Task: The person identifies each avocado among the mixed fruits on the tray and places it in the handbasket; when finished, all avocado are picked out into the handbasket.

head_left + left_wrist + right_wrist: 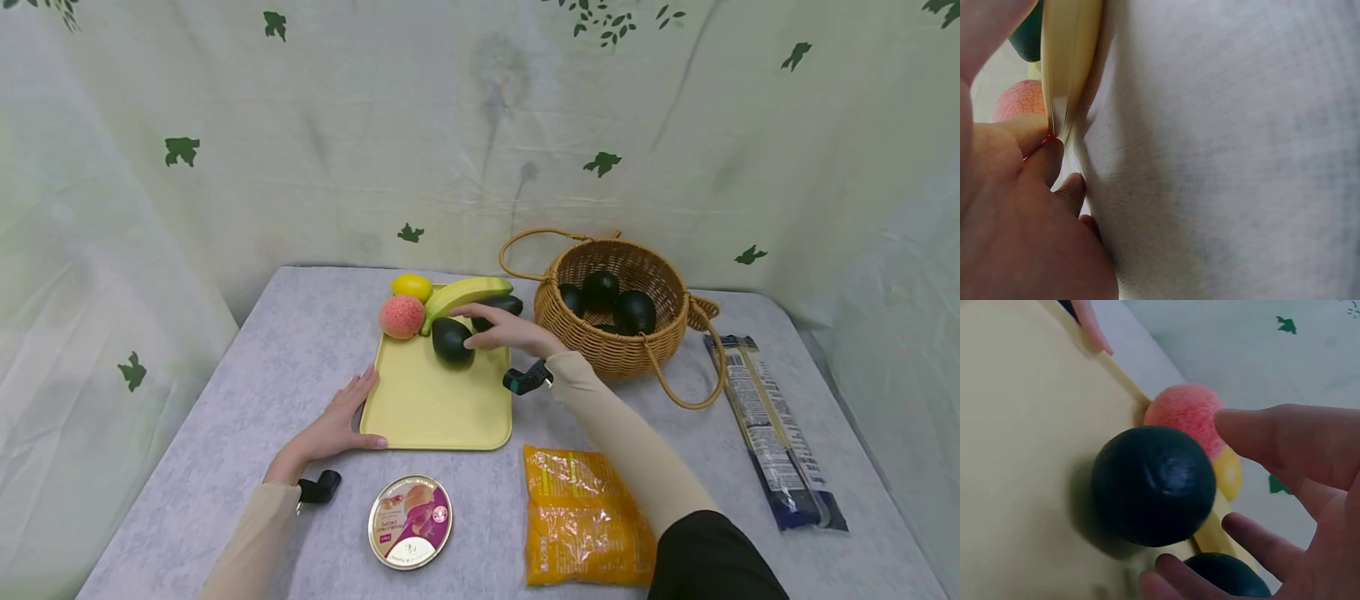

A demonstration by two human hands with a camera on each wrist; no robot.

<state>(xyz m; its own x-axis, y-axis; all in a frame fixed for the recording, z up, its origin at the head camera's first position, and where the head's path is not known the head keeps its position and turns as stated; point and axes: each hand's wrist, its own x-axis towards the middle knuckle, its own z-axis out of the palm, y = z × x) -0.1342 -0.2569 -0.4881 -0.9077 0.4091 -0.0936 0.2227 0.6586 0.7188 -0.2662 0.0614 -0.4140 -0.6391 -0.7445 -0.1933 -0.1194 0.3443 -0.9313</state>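
Observation:
A dark green avocado sits on the yellow tray. My right hand is over the tray's right side, fingers spread close beside the avocado. In the right wrist view, a gap shows between the avocado and the thumb and fingers. My left hand rests against the tray's left edge, thumb at the near left corner; the left wrist view shows its fingers along the rim. At the tray's far end lie a pink peach, a yellow lemon, a banana and another dark, longer item partly behind my right hand.
A wicker basket holding several avocados stands right of the tray, its handles sticking out. Nearer lie a round tin and an orange packet, partly under my right forearm. A long dark package lies at far right.

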